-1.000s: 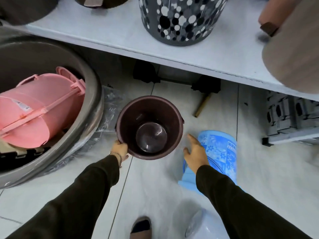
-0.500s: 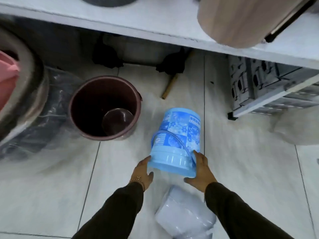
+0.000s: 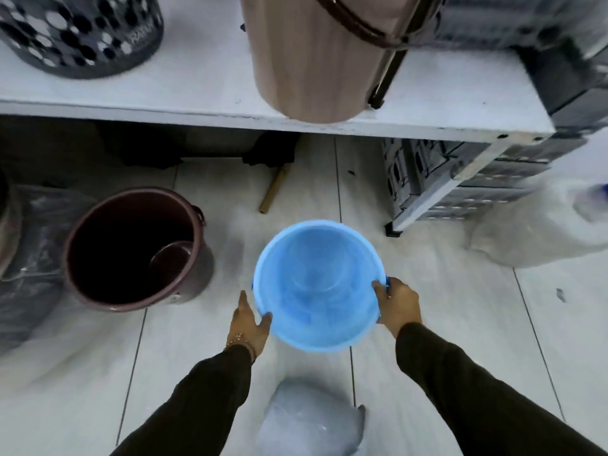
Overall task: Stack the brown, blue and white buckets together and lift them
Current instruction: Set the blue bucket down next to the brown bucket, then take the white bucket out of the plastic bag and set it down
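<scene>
Gripping the blue bucket [image 3: 317,284] from both sides, the person's two hands close on its rim. The left hand [image 3: 248,324] presses at the bucket's eight o'clock edge, thumb curled over the rim and fingers underneath. The right hand [image 3: 396,302] clasps the rim at three o'clock, fingers [image 3: 378,289] hooked over the lip beside a handle lug. Both arms wear dark sleeves, and a thin bracelet [image 3: 238,339] circles the left wrist.

Seen from above with its mouth facing up, the bucket is round, of smooth, slightly translucent plastic. Whether it rests on the floor or is held clear cannot be told.

At nine o'clock from it, apart, stands the brown bucket [image 3: 138,248], upright, glossy dark plastic, empty, on pale floor tiles [image 3: 444,324]. At six o'clock, between the arms, lies the white bucket [image 3: 311,422], cloudy and blurred.

At twelve o'clock a white shelf [image 3: 204,87] carries a tan wood-grain bin [image 3: 316,57] and a spotted grey basket [image 3: 79,31]. Grey perforated crates [image 3: 460,179] sit at two o'clock.
</scene>
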The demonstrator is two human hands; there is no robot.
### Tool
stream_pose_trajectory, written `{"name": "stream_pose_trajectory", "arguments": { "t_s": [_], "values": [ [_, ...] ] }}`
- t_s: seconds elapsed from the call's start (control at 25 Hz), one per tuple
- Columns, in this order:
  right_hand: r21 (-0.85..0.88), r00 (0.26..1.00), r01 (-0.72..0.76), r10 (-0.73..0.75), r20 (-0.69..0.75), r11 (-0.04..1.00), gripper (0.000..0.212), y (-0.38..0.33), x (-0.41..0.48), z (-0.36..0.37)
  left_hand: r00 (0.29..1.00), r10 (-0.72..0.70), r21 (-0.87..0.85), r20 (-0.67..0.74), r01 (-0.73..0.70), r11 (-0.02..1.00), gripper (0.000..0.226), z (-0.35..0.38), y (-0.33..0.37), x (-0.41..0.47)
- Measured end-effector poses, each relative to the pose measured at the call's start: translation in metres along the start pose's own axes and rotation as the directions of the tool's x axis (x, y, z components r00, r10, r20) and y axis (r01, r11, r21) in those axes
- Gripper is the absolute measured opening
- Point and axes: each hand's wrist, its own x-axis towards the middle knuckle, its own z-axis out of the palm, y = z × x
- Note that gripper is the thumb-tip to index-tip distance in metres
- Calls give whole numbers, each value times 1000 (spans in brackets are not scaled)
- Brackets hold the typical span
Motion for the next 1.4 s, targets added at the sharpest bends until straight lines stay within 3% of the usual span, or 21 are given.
{"name": "stream_pose_trajectory", "arguments": {
  "t_s": [0.12,0.28,0.4,0.6,0.72,0.8,0.88,0.96,1.08,1.16,1.24,1.32,1.4],
  "values": [
    [309,953,-303,282,112,902,30,5,33,-19,969,-152,-448,196,226,865,51,34,49,8],
    [504,905,-419,394,163,755,27,23,50,-31,957,-173,-680,234,288,674,47,69,96,22],
    [588,905,-420,366,216,691,34,28,47,-37,974,-171,-562,148,226,796,51,75,111,32],
    [599,925,-379,275,260,706,67,29,35,-60,972,-90,-379,217,169,910,64,63,103,19],
    [552,921,-390,308,239,738,65,46,11,-70,985,-9,-36,173,15,999,60,54,67,-10],
    [505,904,-425,325,278,751,60,65,-16,-65,973,67,229,221,-118,966,56,50,38,-30],
    [380,887,-453,366,281,806,53,95,-49,-48,930,132,479,343,-294,827,55,54,11,-51],
    [121,868,-470,433,243,874,48,132,-87,-23,874,173,594,455,-442,672,55,68,-14,-73],
    [46,799,-566,533,277,823,43,184,-151,21,749,217,594,627,-639,489,55,103,-45,-97],
    [50,747,-614,559,360,788,23,213,-195,55,597,210,547,774,-799,251,58,131,-62,-111],
    [-15,725,-580,524,448,815,23,232,-225,89,459,161,470,874,-882,-35,61,153,-77,-119],
    [-48,781,-499,473,408,866,17,242,-243,117,411,99,423,906,-883,-206,57,162,-91,-124],
    [17,902,-366,349,255,931,21,235,-249,128,454,172,484,874,-842,-237,52,151,-97,-126]
  ]
}}
